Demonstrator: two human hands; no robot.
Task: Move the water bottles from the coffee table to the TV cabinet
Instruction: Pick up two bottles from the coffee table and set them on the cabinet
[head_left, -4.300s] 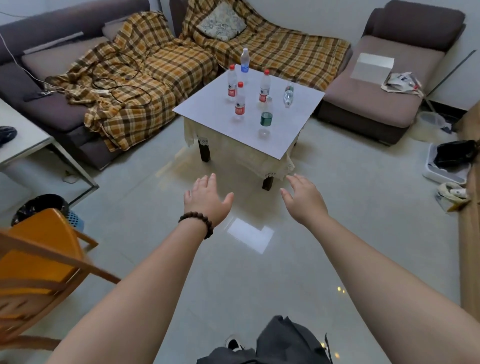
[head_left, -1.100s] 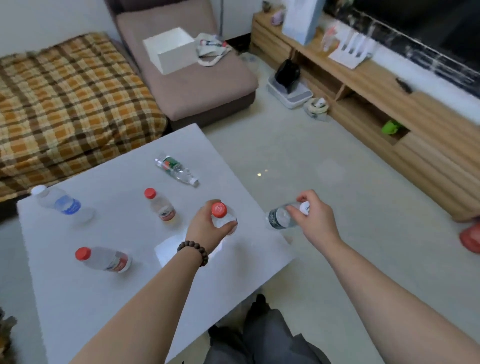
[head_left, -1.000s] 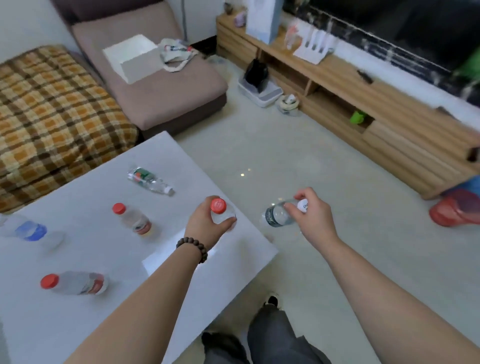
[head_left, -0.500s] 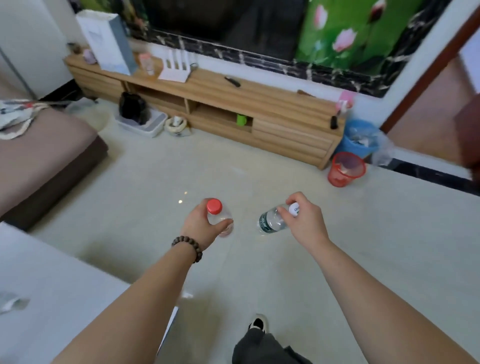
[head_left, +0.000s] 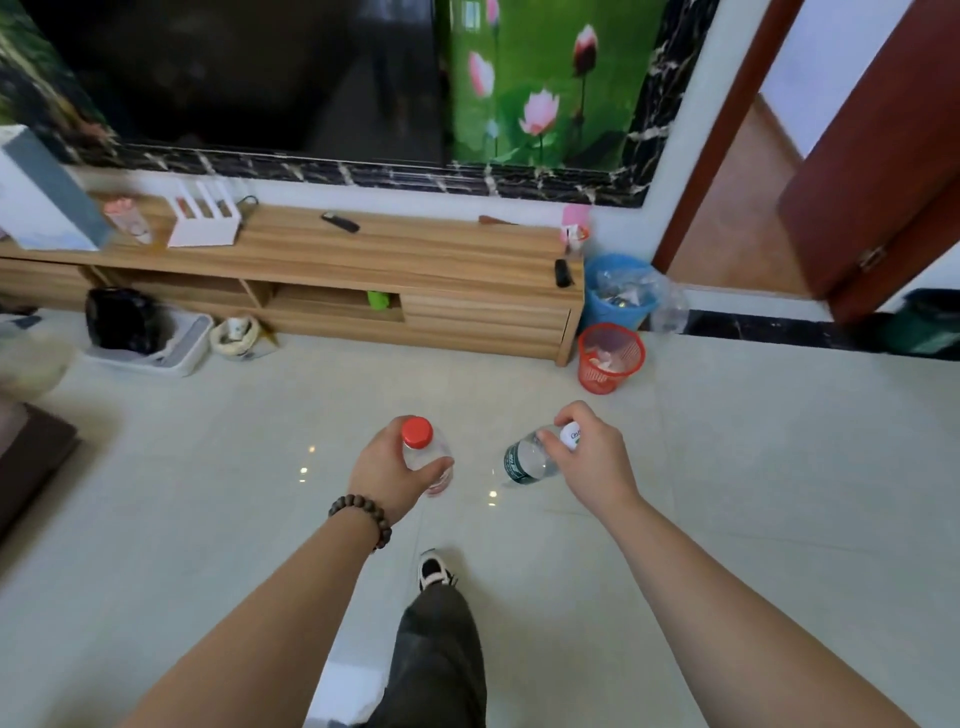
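Observation:
My left hand (head_left: 387, 475), with a bead bracelet at the wrist, grips a clear water bottle with a red cap (head_left: 423, 449), held nearly upright. My right hand (head_left: 592, 460) holds a second clear bottle with a white cap and dark green label (head_left: 527, 460) by its neck, tilted sideways. Both bottles hang over the pale tiled floor. The long wooden TV cabinet (head_left: 405, 254) stands ahead against the wall, well beyond both hands. The coffee table is out of view.
On the cabinet top sit a white rack (head_left: 205, 223), a remote (head_left: 340, 222), a white bag (head_left: 41, 197) and a pink item (head_left: 574, 228). A red basket (head_left: 610, 357) and blue bin (head_left: 621, 291) stand at its right end. A white tray (head_left: 150, 343) lies on the floor at left. An open door (head_left: 872, 156) is at the right.
I have turned away from the coffee table and stepped toward the TV cabinet, which now sits closer and more centred. Both hands keep the same bottles.

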